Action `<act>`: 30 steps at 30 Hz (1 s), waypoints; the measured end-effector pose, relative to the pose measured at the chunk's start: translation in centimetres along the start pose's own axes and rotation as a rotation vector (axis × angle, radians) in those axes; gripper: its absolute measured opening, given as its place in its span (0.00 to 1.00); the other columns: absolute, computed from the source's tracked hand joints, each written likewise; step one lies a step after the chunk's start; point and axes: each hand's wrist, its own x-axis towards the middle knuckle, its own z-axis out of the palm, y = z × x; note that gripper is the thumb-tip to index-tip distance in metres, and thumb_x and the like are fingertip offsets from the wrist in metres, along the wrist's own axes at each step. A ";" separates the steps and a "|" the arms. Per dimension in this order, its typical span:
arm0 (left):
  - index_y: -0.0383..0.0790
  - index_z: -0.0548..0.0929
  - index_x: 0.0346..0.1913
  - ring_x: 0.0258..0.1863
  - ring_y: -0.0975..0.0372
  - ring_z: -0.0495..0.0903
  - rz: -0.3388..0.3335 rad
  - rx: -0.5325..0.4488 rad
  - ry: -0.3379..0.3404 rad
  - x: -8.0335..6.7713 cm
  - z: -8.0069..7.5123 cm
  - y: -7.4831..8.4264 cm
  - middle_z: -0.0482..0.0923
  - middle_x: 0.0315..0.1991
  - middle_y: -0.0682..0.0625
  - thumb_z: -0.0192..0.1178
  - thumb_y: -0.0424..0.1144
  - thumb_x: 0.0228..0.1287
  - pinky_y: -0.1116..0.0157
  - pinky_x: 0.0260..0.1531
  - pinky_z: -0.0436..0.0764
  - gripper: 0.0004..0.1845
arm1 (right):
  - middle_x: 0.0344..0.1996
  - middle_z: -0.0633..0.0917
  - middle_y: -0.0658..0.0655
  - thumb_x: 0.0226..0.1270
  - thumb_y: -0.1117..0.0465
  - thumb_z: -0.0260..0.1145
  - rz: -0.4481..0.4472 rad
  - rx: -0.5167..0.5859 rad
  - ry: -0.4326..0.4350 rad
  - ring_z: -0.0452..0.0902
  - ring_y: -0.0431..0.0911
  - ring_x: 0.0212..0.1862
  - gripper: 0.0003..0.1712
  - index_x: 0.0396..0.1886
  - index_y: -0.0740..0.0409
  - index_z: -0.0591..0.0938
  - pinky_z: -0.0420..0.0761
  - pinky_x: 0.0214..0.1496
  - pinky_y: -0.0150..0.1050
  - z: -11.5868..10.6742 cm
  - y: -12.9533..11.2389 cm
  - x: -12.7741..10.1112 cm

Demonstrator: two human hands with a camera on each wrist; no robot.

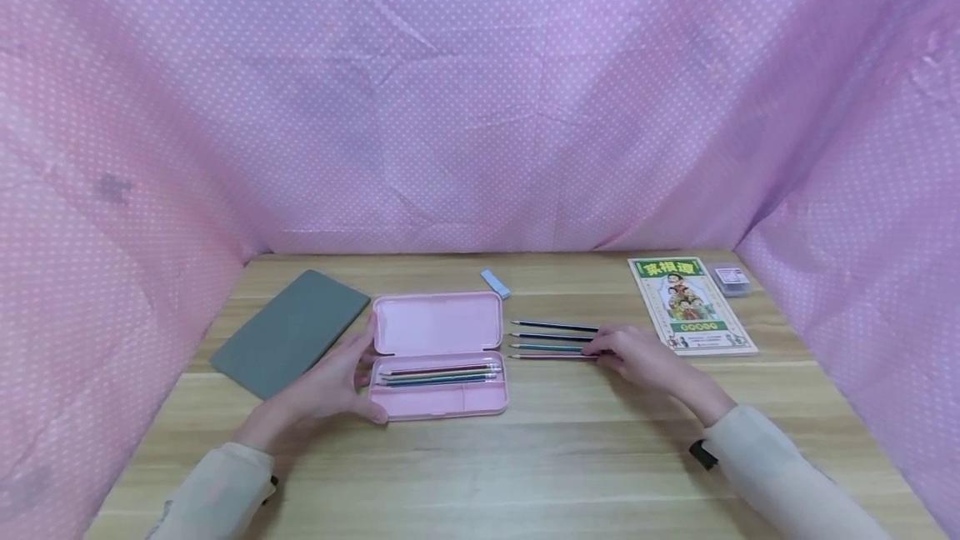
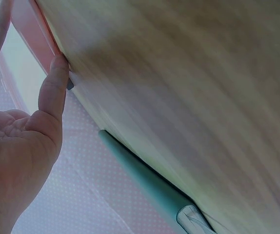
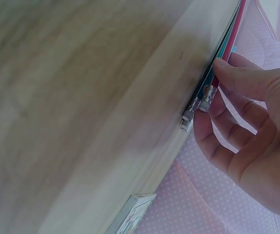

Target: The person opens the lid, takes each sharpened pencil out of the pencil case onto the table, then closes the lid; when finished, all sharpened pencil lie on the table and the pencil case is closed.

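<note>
A pink pencil case (image 1: 438,325) lies with its lid raised, several pencils (image 1: 435,376) in its long compartment. Along its left end rests my left hand (image 1: 326,382), thumb by the front corner and fingers extended near the hinge side. In the left wrist view a nearly straight digit (image 2: 54,85) touches the case's edge. To the right of the case, several more pencils (image 1: 551,336) lie side by side, points toward it. My right hand (image 1: 645,357) pinches the red pencil (image 3: 233,36), the nearest of the row, close to its metal eraser end.
A grey-green notebook (image 1: 288,336) lies left of the case. Behind the case is a light blue eraser-like block (image 1: 495,282). An illustrated booklet (image 1: 690,307) and a small clear box (image 1: 730,278) sit at the back right. Pink dotted cloth (image 1: 480,148) encloses the table's back and sides.
</note>
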 end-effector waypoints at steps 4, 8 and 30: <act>0.47 0.28 0.81 0.65 0.43 0.70 0.022 0.021 0.010 0.7 -0.6 0.1 0.53 0.72 0.37 0.86 0.37 0.37 0.54 0.62 0.78 0.81 | 0.39 0.88 0.51 0.58 0.76 0.73 -0.006 0.009 0.021 0.85 0.48 0.42 0.18 0.45 0.54 0.91 0.87 0.42 0.46 -0.1 0.2 0.5; 0.46 0.28 0.81 0.65 0.43 0.70 0.018 0.054 0.010 1.0 -0.9 0.3 0.52 0.73 0.37 0.85 0.38 0.38 0.54 0.62 0.77 0.80 | 0.39 0.88 0.52 0.58 0.77 0.72 -0.001 0.011 0.030 0.85 0.48 0.42 0.18 0.45 0.55 0.91 0.87 0.43 0.46 -0.1 0.4 0.6; 0.47 0.25 0.80 0.65 0.45 0.70 0.011 0.031 -0.003 0.1 0.2 -0.5 0.53 0.73 0.38 0.85 0.41 0.40 0.52 0.65 0.74 0.81 | 0.41 0.87 0.54 0.58 0.78 0.71 0.046 0.011 -0.002 0.85 0.51 0.44 0.18 0.45 0.55 0.91 0.87 0.49 0.49 0.5 0.7 0.0</act>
